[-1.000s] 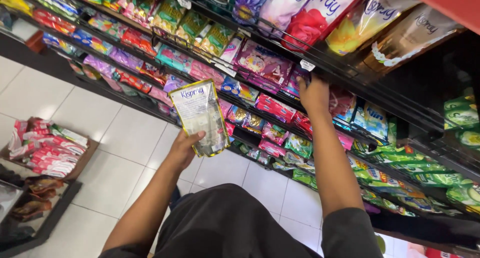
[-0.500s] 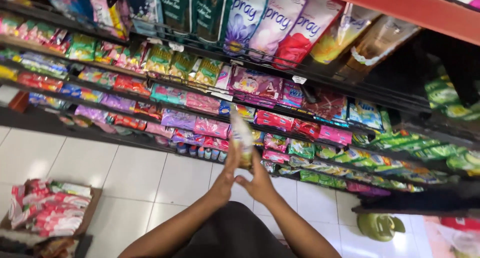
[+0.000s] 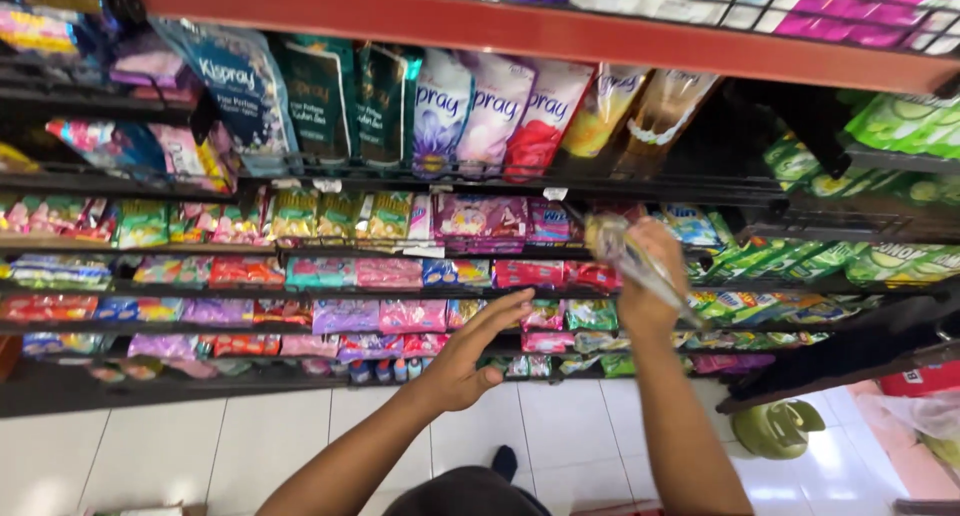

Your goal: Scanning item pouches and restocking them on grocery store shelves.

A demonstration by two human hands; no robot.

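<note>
I see my right hand (image 3: 650, 276) at centre right, fingers closed on a clear, yellowish refill pouch (image 3: 628, 258), seen edge-on and tilted, up against the wire shelf (image 3: 700, 191). My left hand (image 3: 470, 356) hovers lower centre, fingers spread, gripping nothing. Tall purple, pink and red pouches (image 3: 495, 111) stand on the upper rack; small pink and red sachets (image 3: 390, 273) fill the middle rows; green packs (image 3: 800, 261) sit at right.

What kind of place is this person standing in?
Most likely a small grocery or convenience shop: tiered wire shelves are packed with colourful sachets and refill pouches, and the right hand holds a clear pouch up to them.
</note>
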